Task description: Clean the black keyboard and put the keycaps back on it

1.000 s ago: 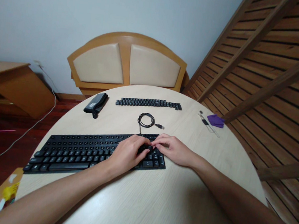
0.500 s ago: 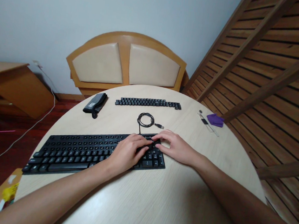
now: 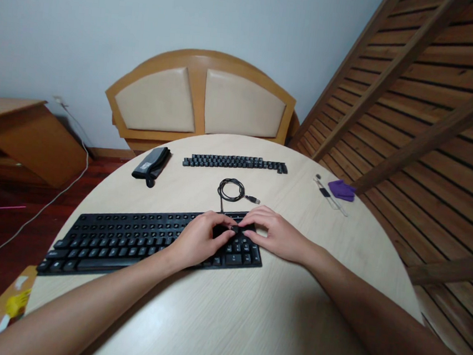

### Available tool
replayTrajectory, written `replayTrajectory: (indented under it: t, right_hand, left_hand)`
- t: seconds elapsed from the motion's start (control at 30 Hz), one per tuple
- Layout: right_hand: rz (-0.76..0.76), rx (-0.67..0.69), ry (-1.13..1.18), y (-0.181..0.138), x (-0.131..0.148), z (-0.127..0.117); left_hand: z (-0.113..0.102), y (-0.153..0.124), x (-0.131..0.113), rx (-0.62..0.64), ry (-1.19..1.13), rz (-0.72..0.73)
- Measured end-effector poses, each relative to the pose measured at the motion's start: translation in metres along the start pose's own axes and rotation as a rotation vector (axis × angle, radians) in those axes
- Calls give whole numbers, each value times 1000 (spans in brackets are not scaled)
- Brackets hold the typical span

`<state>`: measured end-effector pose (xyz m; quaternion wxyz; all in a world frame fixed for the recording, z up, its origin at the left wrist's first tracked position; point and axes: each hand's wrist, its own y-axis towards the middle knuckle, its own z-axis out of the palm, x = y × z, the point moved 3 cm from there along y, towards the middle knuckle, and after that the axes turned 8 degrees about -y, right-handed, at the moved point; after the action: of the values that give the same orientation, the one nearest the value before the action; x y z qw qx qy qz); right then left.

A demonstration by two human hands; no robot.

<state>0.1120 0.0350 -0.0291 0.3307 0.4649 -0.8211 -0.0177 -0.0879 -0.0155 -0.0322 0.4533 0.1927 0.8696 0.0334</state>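
Note:
A black keyboard (image 3: pixel 100 242) lies at a slant across the near left of the table, its upper rows bare of keycaps and its lower rows capped. Over its right end, the thumb and forefinger of my left hand (image 3: pixel 203 234) close on a small dark keycap (image 3: pixel 235 229). From the other side, my right hand (image 3: pixel 275 232) brings bent fingers and thumb to the same keycap; their exact contact is too small to see clearly. Beyond the keyboard lies its coiled black cable (image 3: pixel 231 181) with a USB plug (image 3: pixel 253 200). Rows of loose keycaps (image 3: pixel 233 162) stand farther back.
A dark folded pouch (image 3: pixel 151 163) lies at the table's back left. Thin tools (image 3: pixel 330 195) and a purple cloth (image 3: pixel 341 190) are on the right. A padded wooden chair back (image 3: pixel 202 101) rises behind the table, and a slatted wooden panel (image 3: pixel 424 134) borders the right.
My left fingers have opened into a rounder pinch, and the dark keycap between the hands now shows. My right hand has barely shifted. The view has moved very slightly.

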Motion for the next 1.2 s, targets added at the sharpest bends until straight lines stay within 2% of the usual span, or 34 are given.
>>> replayTrajectory:
  t: [0.53,1.2]
  right_hand:
    - [-24,1,-14,0,0,-1]
    - [-71,-19,-40,0,0,0]
  left_hand:
    - [2,-4,-8,68,92,107]
    - [6,-5,-5,95,129,147]
